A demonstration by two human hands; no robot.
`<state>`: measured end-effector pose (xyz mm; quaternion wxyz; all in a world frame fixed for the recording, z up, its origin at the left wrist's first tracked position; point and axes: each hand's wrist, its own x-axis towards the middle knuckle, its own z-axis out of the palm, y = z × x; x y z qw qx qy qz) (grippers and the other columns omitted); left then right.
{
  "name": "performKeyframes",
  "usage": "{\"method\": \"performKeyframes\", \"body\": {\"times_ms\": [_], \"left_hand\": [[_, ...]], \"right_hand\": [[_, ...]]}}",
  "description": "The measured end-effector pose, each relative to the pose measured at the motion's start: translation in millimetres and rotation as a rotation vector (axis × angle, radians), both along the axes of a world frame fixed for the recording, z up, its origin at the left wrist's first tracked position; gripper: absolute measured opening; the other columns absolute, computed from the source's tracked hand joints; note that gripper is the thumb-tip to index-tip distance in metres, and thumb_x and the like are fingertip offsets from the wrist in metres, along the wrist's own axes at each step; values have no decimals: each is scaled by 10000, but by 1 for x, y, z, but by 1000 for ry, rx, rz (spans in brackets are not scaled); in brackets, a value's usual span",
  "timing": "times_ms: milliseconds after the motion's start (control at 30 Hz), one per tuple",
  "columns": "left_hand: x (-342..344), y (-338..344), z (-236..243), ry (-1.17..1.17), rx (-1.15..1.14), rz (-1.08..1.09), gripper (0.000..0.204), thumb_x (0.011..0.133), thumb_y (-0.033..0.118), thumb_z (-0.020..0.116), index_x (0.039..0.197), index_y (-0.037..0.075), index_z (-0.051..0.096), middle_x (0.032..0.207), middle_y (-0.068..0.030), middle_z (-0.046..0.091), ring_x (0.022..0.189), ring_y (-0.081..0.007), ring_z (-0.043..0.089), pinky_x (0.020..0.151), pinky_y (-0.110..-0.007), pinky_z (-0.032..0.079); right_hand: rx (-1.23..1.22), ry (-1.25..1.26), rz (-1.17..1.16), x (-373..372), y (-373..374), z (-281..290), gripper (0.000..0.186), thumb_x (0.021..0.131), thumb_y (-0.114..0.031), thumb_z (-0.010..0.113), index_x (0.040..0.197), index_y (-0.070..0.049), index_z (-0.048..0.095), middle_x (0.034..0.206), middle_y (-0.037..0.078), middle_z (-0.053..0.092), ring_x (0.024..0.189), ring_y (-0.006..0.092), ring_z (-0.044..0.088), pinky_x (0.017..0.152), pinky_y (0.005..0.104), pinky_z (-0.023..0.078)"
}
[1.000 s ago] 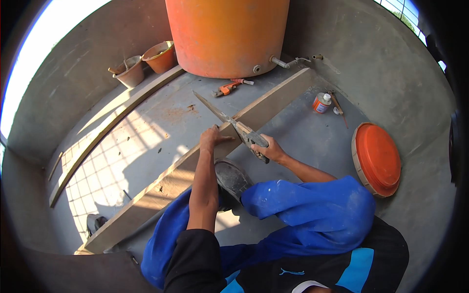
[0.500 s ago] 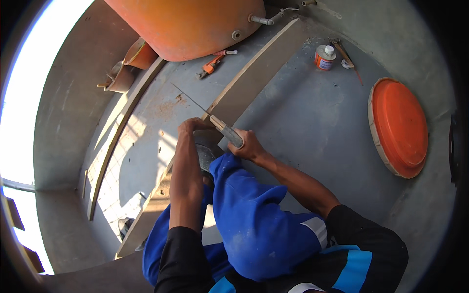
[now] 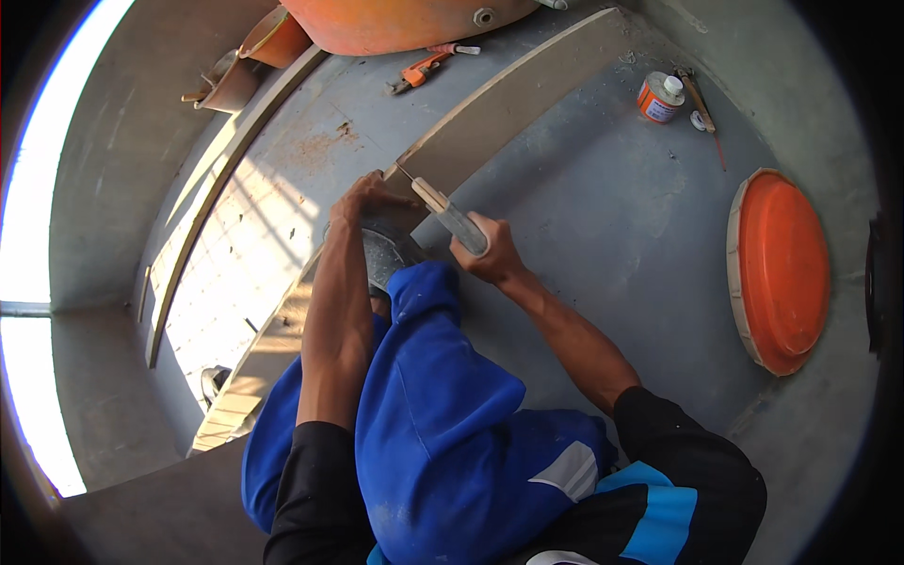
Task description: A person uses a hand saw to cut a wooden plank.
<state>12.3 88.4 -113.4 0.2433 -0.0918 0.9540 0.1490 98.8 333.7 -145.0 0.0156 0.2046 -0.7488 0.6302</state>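
Observation:
A long wooden board [image 3: 499,108] runs diagonally across the floor on its edge. My left hand [image 3: 363,198] grips its top edge just left of the saw [image 3: 422,188]. My right hand [image 3: 490,245] is wrapped round the saw's grey-and-wood handle, to the right of the board; the thin blade lies across the top edge, seen almost end-on. My boot [image 3: 386,254] is beside the board below my left hand, partly hidden by my arm and blue-trousered leg.
An orange tank [image 3: 395,21] with an orange wrench [image 3: 419,71] before it, two buckets [image 3: 268,42], another plank [image 3: 212,193], a labelled can [image 3: 659,102] beside a brush-like tool, an orange lid [image 3: 782,273] at right, curved grey walls around the floor [image 3: 603,235].
The view has turned down onto the cut. The saw in my right hand has drawn back toward me, with less blade showing beyond the board. My left hand stays on the board.

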Motion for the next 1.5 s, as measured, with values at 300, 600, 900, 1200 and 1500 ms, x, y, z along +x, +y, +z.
{"method": "performKeyframes", "body": {"times_ms": [300,600,900,1200,1500], "left_hand": [[17,-48,27,-3,2,90,871,510,535,836,1149,-14,615,1011,-170,683,915,-287,669,816,-359,515],[14,-16,13,-112,139,95,899,505,598,821,1141,-6,621,1045,-167,672,989,-293,645,822,-380,507],[14,-10,13,14,-20,9,860,524,573,818,1087,-46,620,1022,-193,674,1011,-303,638,842,-394,506],[20,-59,13,-49,78,59,893,476,538,860,1070,-78,605,942,-192,687,856,-268,679,773,-367,529],[7,-62,-35,166,11,-145,587,618,380,795,1026,-22,664,912,-136,706,822,-226,684,724,-315,546]], "right_hand": [[139,36,105,138,108,38,284,688,9,577,952,107,618,653,148,637,521,172,652,504,272,516],[62,-13,7,15,-11,14,146,727,-82,614,695,19,512,536,164,547,460,210,589,445,328,443],[85,7,81,82,63,-18,161,671,-8,602,818,55,584,649,196,624,535,261,654,484,317,499],[88,115,134,134,115,-6,329,654,18,564,971,89,613,723,186,648,555,193,663,532,276,533],[-47,10,30,31,-13,-5,228,702,-137,633,848,30,576,667,230,599,552,362,602,522,378,487]]}}
